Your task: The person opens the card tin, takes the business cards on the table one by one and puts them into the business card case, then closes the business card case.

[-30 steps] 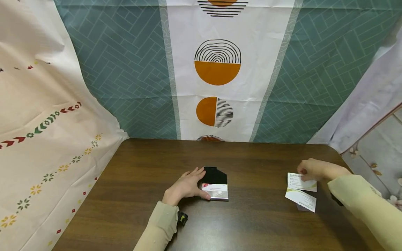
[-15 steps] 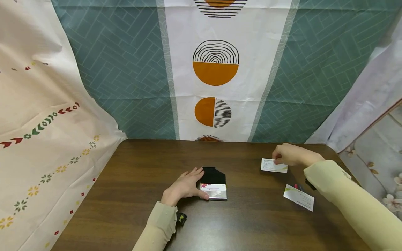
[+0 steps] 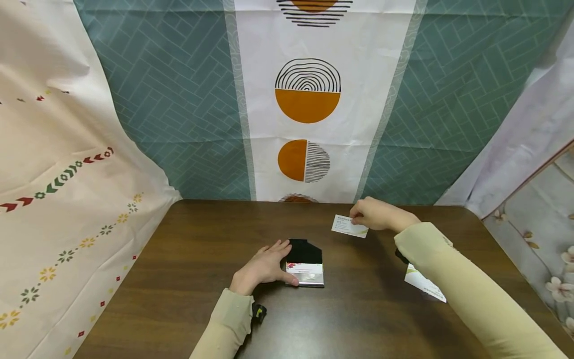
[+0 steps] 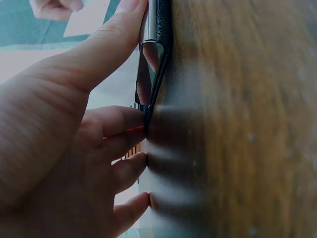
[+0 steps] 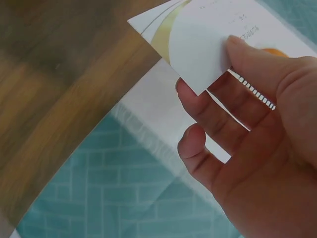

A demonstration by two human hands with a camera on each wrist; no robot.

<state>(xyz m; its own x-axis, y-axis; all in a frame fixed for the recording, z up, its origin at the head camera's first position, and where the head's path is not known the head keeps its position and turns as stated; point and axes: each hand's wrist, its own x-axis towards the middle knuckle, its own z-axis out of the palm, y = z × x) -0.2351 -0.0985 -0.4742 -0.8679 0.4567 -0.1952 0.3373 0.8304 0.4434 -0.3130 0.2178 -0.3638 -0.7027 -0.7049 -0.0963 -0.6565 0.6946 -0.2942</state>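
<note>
A black business card case (image 3: 306, 252) lies with its lid folded back on the table, a floral-printed card (image 3: 305, 268) in its silver tray. My left hand (image 3: 264, 269) rests at the case's left side, fingers spread. Its thumb (image 4: 111, 47) touches the tray's front, and the index fingertip meets the case's edge in the left wrist view. Farther back and to the right, my right hand (image 3: 378, 214) pinches a white business card (image 3: 350, 227) by one edge between thumb and fingers. The right wrist view shows this card (image 5: 198, 54) with a yellow-green curve, the lower fingers loosely bent.
Another white business card (image 3: 423, 284) lies at the right, partly hidden by the right sleeve (image 3: 466, 284). Fabric with orange half circles (image 3: 307, 105) hangs behind the brown table (image 3: 179, 299). A cream patterned cloth (image 3: 58, 224) hangs at the left.
My right hand has lifted the upper white card off the right-hand pile and carried it left and back, toward the case. The left hand and case have stayed in place.
</note>
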